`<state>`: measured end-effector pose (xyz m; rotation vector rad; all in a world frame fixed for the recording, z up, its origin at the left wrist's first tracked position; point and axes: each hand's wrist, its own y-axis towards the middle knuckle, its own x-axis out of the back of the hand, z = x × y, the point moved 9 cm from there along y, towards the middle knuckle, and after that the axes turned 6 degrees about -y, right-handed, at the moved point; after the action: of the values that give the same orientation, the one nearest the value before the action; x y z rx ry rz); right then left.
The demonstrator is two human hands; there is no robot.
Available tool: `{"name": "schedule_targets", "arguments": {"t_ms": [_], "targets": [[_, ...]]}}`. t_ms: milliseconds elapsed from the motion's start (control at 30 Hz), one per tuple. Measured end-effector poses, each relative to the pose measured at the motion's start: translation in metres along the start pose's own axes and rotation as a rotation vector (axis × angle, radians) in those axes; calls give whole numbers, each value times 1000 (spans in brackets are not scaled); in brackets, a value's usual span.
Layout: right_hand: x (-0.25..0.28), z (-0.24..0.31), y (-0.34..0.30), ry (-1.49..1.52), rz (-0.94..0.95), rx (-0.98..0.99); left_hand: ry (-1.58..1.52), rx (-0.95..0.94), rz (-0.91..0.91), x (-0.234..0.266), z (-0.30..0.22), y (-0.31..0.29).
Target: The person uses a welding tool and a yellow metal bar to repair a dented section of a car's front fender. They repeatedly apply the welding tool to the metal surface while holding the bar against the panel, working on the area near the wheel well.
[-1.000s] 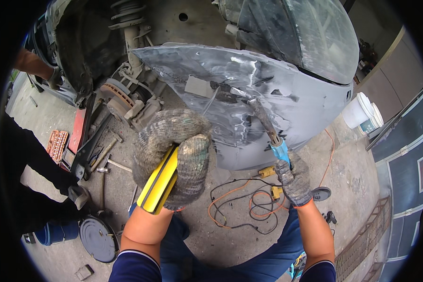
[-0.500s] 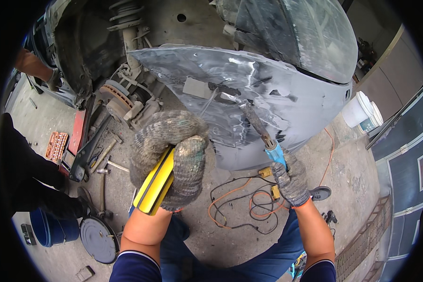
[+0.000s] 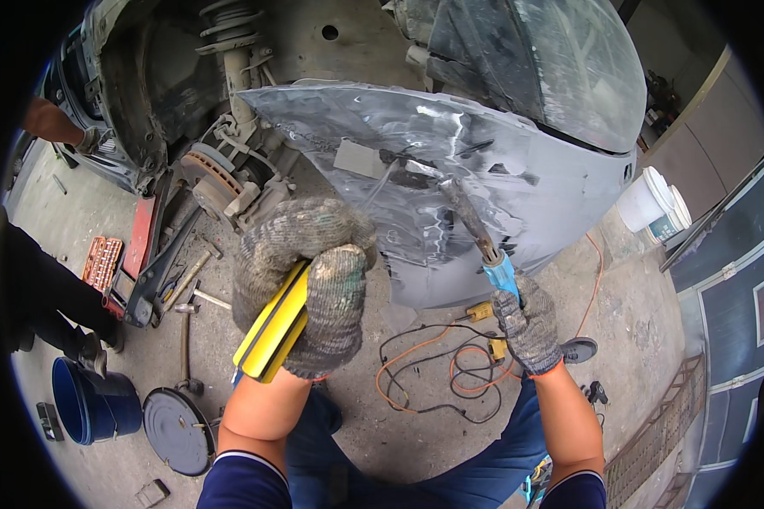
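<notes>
My left hand point(image 3: 306, 284), in a grey knitted glove, is closed around the yellow-and-black handle of a tool point(image 3: 273, 327). A thin metal rod reaches from beyond that fist to the panel and seems to belong to the tool. My right hand point(image 3: 528, 327), gloved alike, grips the blue handle of a soldering iron point(image 3: 499, 270). Its long, discoloured barrel points up and left to a dark, melted-looking patch on the grey car bumper point(image 3: 560, 182). The bumper has scuffs, black gouges and a pale crack; a light rectangular patch lies left of the iron's end.
At left are a brake disc point(image 3: 210, 176), hammers point(image 3: 185, 343), a red socket case point(image 3: 102, 261), a blue bucket point(image 3: 98, 403) and another person's legs point(image 3: 55, 297). Coiled cables point(image 3: 437, 394) lie between my feet. White buckets point(image 3: 649, 199) stand at right.
The soldering iron has shifted slightly up and right on the bumper. My left hand and its tool moved slightly left. The other person's legs at left have shifted back.
</notes>
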<state>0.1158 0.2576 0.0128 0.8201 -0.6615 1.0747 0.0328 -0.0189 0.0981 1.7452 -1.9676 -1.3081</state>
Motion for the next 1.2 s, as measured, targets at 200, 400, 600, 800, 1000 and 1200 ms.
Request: {"name": "schedule_targets", "arguments": {"t_ms": [200,400,600,800,1000,1200], "targets": [[3,3,3,15,-9,-2,15,-1,71,-9,-1,1],[1,-1,2,29,-2,-14,-17,-15,71,-5,4,2],[-2,-2,1,28,-2,13,-25,-18,72,-1,8,4],[-6,-14,-8,93,-4,-36,53,-44,64,-1,4,3],[-5,-15,-6,78,12,-64,28,-15,29,-8,1,4],[-6,-18,-8,34,-2,-53,32,8,29,-6,2,1]]}}
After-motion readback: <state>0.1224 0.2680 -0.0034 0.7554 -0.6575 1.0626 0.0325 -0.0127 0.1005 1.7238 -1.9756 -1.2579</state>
